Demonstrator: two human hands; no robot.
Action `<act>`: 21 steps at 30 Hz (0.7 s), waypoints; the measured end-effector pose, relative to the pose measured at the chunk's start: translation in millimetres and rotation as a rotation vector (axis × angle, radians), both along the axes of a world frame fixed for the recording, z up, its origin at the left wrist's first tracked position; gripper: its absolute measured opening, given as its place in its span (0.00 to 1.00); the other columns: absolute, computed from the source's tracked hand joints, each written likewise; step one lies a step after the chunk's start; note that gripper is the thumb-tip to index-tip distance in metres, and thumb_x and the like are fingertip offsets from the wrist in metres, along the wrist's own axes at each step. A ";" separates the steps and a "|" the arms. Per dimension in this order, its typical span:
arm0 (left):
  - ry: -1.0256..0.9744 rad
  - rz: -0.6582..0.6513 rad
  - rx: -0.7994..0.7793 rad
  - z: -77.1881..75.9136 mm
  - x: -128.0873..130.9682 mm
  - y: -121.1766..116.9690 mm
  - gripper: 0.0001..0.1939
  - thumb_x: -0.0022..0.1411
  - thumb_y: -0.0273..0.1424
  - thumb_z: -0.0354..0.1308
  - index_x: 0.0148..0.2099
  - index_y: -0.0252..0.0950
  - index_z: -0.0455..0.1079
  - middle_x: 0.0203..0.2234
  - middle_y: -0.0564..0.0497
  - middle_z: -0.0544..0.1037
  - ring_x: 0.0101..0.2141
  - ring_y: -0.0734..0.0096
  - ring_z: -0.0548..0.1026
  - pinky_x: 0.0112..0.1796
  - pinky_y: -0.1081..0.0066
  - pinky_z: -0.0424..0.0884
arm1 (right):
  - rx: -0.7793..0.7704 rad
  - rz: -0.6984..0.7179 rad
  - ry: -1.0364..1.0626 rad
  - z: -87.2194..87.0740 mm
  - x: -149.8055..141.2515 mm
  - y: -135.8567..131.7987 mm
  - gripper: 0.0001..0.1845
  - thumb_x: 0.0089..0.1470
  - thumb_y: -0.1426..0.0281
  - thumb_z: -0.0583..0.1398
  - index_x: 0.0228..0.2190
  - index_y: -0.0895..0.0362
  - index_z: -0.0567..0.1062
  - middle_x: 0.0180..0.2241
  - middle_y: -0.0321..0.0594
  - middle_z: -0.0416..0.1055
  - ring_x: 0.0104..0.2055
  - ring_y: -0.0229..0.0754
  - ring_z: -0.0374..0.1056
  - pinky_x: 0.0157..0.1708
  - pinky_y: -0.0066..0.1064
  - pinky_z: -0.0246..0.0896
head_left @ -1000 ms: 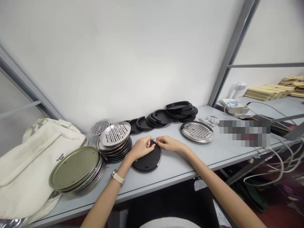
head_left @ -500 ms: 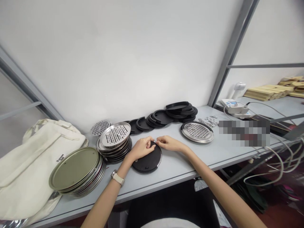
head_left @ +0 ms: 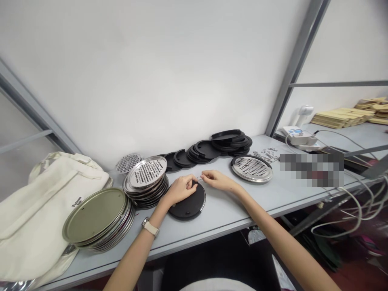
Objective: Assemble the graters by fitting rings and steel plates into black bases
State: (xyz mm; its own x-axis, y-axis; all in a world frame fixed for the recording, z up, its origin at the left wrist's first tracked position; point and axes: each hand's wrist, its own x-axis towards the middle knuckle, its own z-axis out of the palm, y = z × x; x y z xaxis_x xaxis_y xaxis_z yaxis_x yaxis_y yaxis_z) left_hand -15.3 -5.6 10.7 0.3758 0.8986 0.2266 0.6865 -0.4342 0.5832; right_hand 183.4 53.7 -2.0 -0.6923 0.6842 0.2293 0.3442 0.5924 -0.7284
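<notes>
A round black cover (head_left: 188, 204) lies flat near the front of the table, a shiny metal edge showing along its right side. My left hand (head_left: 182, 189) is closed on its upper left rim, thumb on top. Just right of the rim, my right hand (head_left: 216, 180) pinches a small metal wire clip (head_left: 199, 178), which reaches toward the fingertips of my left hand. Whether the clip passes through the cover is too small to tell. To the right lies a round metal grater (head_left: 252, 168) with a black part around its far edge.
Left of my hands stand a stack of grater discs (head_left: 148, 171) and a stack of olive-green round plates (head_left: 95, 216), beside a cream bag (head_left: 45, 210). Black covers (head_left: 207, 149) line the wall. Loose metal clips (head_left: 268, 154) lie back right; white cables (head_left: 359, 206) hang at the right.
My right hand has drawn slightly up and away from the rim, so more of the wire clip shows between the hands. My left hand stays on the cover.
</notes>
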 end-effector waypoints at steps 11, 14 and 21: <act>0.001 0.007 0.013 -1.5 -0.1 -0.6 0.07 0.58 0.31 0.53 0.41 0.38 0.64 0.18 0.61 0.60 0.21 0.76 0.62 0.26 0.75 0.56 | 0.008 0.038 -0.077 -0.5 -3.3 -7.2 0.18 0.59 0.60 0.48 0.21 0.56 0.57 0.18 0.27 0.50 0.22 0.32 0.47 0.23 0.25 0.43; -0.005 -0.001 0.022 -2.3 -0.4 -0.1 0.10 0.58 0.31 0.53 0.44 0.38 0.62 0.18 0.62 0.60 0.21 0.76 0.62 0.26 0.75 0.56 | 0.031 0.044 -0.080 -1.9 -4.3 -6.6 0.18 0.59 0.60 0.48 0.22 0.56 0.57 0.18 0.27 0.50 0.22 0.32 0.47 0.23 0.25 0.43; 0.017 0.015 0.057 -2.3 0.1 -0.8 0.10 0.58 0.30 0.53 0.44 0.40 0.60 0.18 0.62 0.57 0.20 0.77 0.60 0.26 0.75 0.54 | 0.063 0.027 -0.108 -3.0 -9.7 -8.9 0.17 0.61 0.62 0.47 0.22 0.56 0.59 0.19 0.29 0.54 0.22 0.33 0.50 0.24 0.26 0.44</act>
